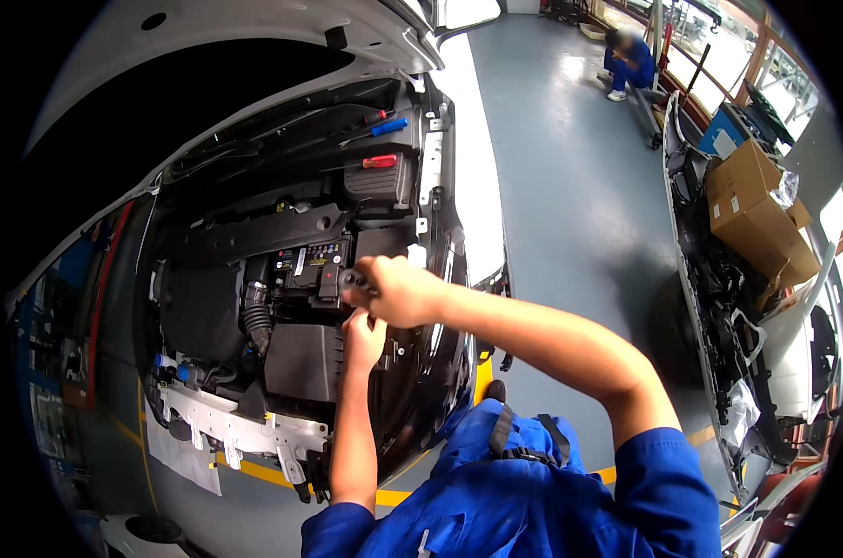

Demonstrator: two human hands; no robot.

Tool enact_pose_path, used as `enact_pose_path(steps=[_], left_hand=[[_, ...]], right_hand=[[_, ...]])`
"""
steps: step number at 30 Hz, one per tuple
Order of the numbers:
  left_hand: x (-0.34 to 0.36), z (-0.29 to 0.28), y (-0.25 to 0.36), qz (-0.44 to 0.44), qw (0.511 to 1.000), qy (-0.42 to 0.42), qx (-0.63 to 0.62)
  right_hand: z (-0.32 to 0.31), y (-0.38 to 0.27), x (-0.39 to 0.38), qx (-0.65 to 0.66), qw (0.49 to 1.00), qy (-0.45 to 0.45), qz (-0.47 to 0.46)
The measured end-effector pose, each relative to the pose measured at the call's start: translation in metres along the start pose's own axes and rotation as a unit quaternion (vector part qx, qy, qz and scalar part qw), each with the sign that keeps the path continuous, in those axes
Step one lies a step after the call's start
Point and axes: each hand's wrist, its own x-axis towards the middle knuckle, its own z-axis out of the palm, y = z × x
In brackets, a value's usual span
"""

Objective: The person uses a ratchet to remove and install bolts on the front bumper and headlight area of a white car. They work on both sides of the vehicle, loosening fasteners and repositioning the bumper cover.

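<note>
My right hand (398, 290) is closed around what looks like a ratchet wrench (352, 280). Its round grey metal head shows at the fingers, over the engine bay of a car with its hood raised. Just below it, my left hand (364, 338) is closed, thumb up against the underside of the right hand; what its fingers hold is hidden. Both hands are right of the car battery (312, 265) and beside a black ribbed box (301, 361).
A blue-handled screwdriver (389, 127) and a red-handled tool (380, 162) lie at the bay's far end. The black bumper edge (449, 372) runs beside me. On the right stand a cardboard box (747, 200) and car parts. Another person (631, 63) crouches far off.
</note>
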Motion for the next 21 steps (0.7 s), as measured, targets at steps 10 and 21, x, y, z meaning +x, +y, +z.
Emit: enact_pose_path(steps=[10, 21], left_hand=[[0.24, 0.092, 0.104, 0.049, 0.991, -0.055, -0.115], [0.287, 0.143, 0.119, -0.047, 0.998, 0.021, -0.019]], right_hand=[[-0.175, 0.098, 0.1, 0.002, 0.985, 0.095, 0.147], [-0.214, 0.165, 0.143, 0.07, 0.988, 0.044, 0.128]])
